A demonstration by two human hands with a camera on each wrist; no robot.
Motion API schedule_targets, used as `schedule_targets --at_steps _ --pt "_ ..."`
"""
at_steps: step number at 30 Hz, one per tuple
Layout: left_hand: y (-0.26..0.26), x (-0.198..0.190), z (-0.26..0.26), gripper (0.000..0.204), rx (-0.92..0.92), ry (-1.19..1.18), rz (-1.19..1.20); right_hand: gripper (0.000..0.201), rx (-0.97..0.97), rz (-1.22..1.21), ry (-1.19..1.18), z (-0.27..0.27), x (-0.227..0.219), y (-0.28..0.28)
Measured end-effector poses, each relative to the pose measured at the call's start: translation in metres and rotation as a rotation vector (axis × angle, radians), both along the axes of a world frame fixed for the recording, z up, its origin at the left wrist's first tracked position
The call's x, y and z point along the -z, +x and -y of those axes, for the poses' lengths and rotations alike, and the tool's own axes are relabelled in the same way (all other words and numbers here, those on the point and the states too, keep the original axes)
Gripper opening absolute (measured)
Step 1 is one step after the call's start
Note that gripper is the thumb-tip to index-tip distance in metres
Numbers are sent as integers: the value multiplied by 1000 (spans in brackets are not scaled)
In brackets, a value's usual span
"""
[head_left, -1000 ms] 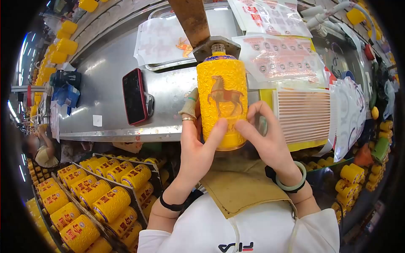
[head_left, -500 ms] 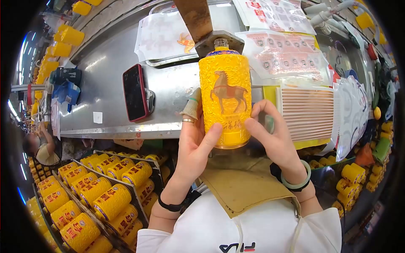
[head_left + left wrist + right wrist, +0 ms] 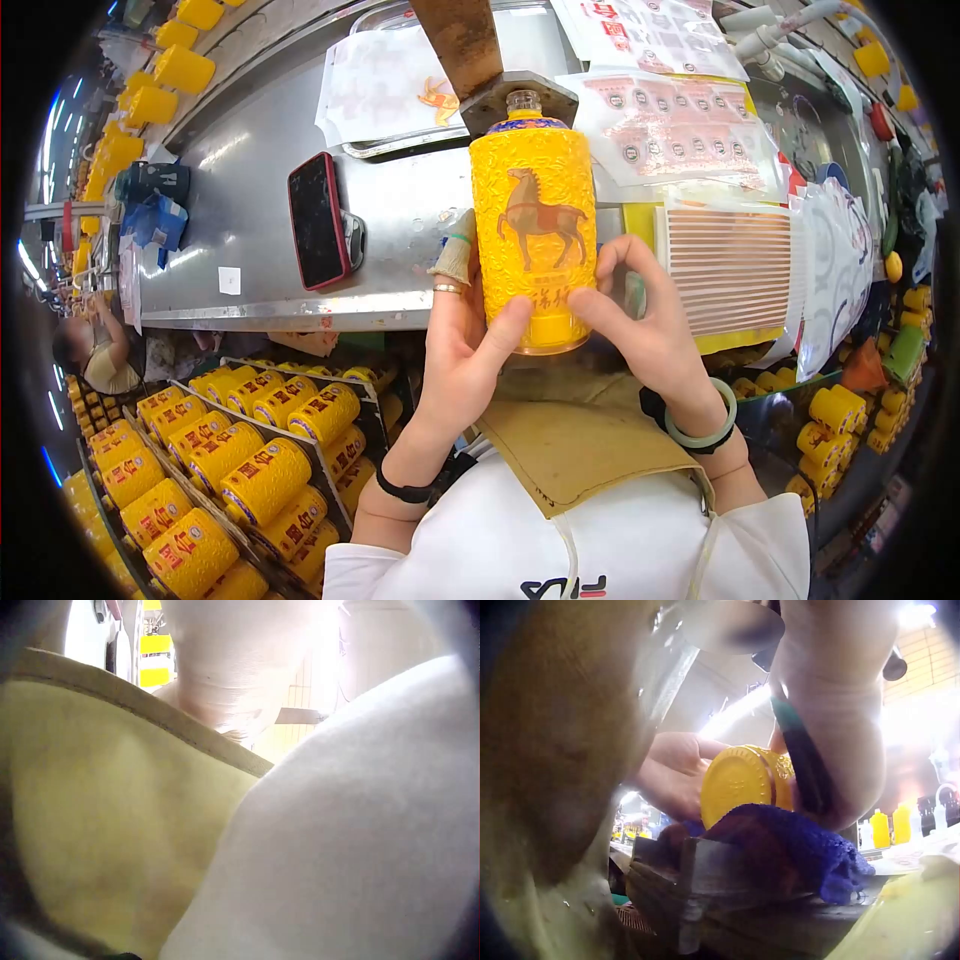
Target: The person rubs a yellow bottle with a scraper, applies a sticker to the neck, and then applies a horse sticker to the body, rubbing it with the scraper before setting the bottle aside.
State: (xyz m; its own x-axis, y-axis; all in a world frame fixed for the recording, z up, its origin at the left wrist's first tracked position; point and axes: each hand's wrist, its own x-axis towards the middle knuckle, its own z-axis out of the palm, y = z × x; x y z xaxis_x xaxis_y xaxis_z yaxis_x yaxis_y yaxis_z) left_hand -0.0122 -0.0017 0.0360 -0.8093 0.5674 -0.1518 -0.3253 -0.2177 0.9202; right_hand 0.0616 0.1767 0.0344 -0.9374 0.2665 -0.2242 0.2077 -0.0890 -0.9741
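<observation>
A yellow embossed bottle (image 3: 500, 200) with a clear glass neck leans neck-away against a metal bracket (image 3: 470, 110) in the head view. A brown horse decal (image 3: 540, 225) is on its front, with small lettering below it. My left hand (image 3: 455, 350) holds the bottle's left side, thumb on the lower front, a fabric cot on one finger. My right hand (image 3: 650, 325) grips the lower right side, its thumb at the lettering and index finger bent against the edge. The bottle's round base (image 3: 735, 787) shows in the right wrist view, above a blue cloth (image 3: 795, 847).
A phone (image 3: 316, 222) lies on the metal table (image 3: 240, 190) at left. Printed decal sheets (image 3: 670, 125) and a striped sheet (image 3: 725, 270) lie at right. A tray (image 3: 380, 148) with paper sits behind. Racks of yellow bottles (image 3: 265, 480) stand lower left.
The bottle has shifted slightly right in the head view. My thumbs have spread apart along its lower front, uncovering the lettering, and my right thumb has since edged back toward it.
</observation>
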Motion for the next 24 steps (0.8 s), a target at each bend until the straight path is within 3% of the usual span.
schedule_targets --at_steps 24 --pt "2 0 -1 79 -8 -21 -24 29 8 21 20 1 -2 0"
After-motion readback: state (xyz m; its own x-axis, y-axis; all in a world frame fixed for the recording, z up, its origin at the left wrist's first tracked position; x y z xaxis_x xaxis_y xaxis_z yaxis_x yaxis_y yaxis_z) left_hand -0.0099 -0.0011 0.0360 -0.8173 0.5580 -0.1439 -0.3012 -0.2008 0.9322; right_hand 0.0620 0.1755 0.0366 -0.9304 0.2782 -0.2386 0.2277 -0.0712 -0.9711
